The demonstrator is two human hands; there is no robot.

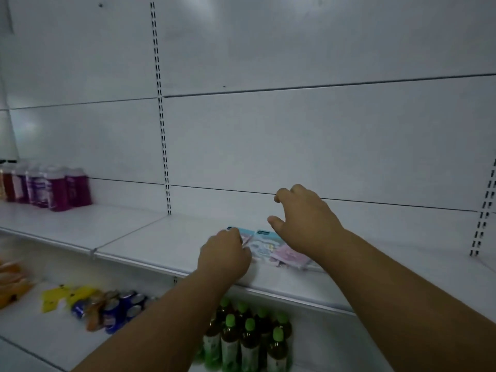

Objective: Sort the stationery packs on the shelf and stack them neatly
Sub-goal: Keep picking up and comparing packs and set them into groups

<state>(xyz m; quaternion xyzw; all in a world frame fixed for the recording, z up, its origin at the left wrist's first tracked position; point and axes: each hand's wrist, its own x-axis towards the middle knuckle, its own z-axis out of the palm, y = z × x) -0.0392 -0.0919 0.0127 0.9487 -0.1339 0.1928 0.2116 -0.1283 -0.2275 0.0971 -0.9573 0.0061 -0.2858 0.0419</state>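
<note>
Left hand (224, 253) grips the blue pastel stationery pack (264, 244) on the white metal shelf (150, 237); right hand (303, 218) hovers loose-fingered, holding nothing. Best: square pack edges, stack pink pack (291, 256) flush.

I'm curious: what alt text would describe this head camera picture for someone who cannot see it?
A person's left hand grips a pale blue stationery pack on a white shelf, while the right hand hovers above with fingers loosely curled. Green-capped bottles stand on the shelf below.
</note>
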